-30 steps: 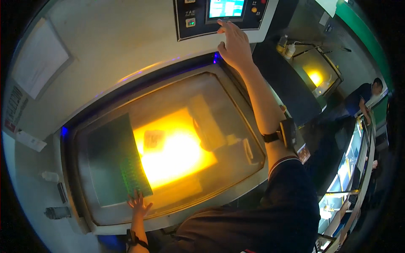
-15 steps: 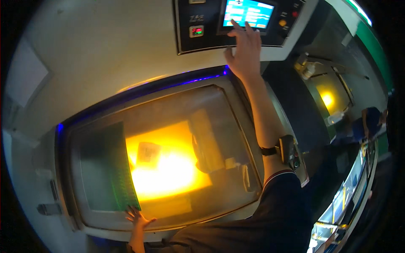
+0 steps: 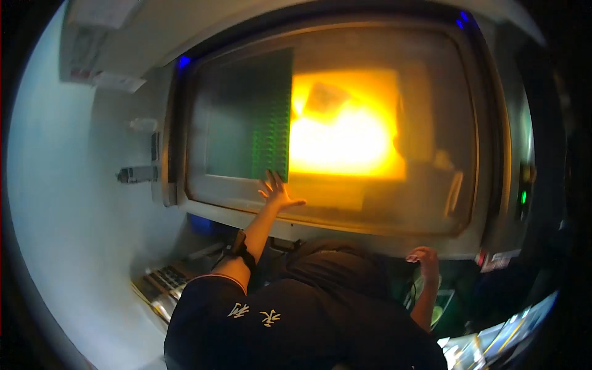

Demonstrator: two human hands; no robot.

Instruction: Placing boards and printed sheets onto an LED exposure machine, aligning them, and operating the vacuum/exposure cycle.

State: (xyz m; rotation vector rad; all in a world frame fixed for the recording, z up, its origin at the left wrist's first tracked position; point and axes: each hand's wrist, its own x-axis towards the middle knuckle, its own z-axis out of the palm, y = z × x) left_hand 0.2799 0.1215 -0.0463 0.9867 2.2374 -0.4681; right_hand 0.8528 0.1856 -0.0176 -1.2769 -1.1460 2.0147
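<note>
My left hand [image 3: 279, 196] is spread flat, its fingertips at the lower right corner of a thin dark green circuit board panel [image 3: 250, 117]. The panel lies on the left part of a large framed, translucent work surface [image 3: 345, 206]. A bright yellow light glows to the right of the panel's edge, with a small dark rectangular patch [image 3: 327, 98] within it. My right hand [image 3: 425, 262] hangs below the front edge of the frame, fingers loosely bent, with nothing visible in it. It touches nothing that I can make out.
The machine's raised dark frame [image 3: 176, 123] surrounds the work surface. A grey cylinder-shaped fitting [image 3: 137, 174] sticks out at its left. On the right side is a small green indicator light [image 3: 524, 197]. Boxed or stacked items [image 3: 163, 290] stand at lower left.
My right hand has left the touch screen and come down to the front edge. The view has swung down and left, taking the screen out of sight. My left hand stays at the panel's corner.
</note>
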